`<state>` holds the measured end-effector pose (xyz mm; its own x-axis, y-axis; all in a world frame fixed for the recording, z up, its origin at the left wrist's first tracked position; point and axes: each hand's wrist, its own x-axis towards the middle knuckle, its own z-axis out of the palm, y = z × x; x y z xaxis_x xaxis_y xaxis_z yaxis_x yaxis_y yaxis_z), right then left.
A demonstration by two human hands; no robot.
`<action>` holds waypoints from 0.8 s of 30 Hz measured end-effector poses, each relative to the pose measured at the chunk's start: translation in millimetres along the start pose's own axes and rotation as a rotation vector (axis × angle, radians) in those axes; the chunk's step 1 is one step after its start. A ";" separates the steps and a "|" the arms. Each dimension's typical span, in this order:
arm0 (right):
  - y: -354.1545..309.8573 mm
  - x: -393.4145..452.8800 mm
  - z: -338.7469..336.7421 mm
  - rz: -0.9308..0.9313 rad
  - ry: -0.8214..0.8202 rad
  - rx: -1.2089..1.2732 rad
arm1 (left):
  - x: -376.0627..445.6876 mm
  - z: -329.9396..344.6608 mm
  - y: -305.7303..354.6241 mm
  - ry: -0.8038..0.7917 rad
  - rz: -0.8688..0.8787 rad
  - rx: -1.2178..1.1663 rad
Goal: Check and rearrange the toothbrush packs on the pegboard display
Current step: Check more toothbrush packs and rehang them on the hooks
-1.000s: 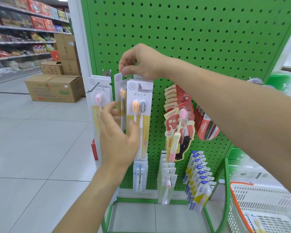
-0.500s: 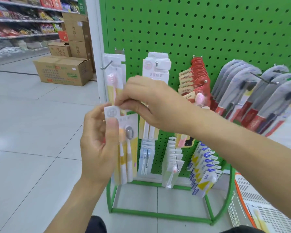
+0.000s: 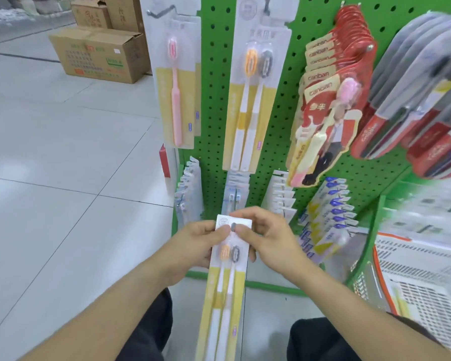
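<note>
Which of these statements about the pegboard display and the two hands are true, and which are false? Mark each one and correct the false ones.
1. Both hands hold one toothbrush pack. True: the left hand and right hand grip the top of the held twin pack.
2. The held pack contains a single pink toothbrush. False: it shows two brushes, with an orange head and a grey head.
3. A matching twin pack hangs on the pegboard. True.
4. The pink toothbrush pack hangs to the right of the red packs. False: it hangs at the board's left edge.
5. Cardboard boxes stand on the floor. True.
</note>
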<state>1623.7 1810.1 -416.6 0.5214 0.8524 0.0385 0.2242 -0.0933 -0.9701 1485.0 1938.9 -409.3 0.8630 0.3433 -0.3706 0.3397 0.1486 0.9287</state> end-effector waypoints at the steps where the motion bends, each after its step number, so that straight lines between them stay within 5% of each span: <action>1: 3.7 0.7 -4.0 0.026 -0.019 -0.019 | 2.8 -1.1 -2.1 -0.065 -0.084 -0.035; 4: 12.3 4.2 -15.5 0.040 -0.115 -0.236 | 16.1 -3.2 -8.3 -0.097 -0.206 -0.006; 8: 36.0 -0.1 -20.9 -0.245 -0.052 -0.663 | 36.3 -0.1 -17.2 0.022 -0.288 -0.098; 15: 51.6 -7.3 -5.0 -0.217 -0.279 -0.586 | 45.0 -5.5 -18.3 0.006 -0.345 -0.189; 24: 52.6 -9.2 0.4 -0.255 -0.052 -0.478 | 42.8 -1.5 -18.2 -0.136 -0.385 -0.136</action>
<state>1630.3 1797.6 -468.1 0.3627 0.9018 0.2351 0.6942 -0.0931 -0.7137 1515.2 1952.3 -442.1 0.7276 0.1147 -0.6763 0.6019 0.3661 0.7097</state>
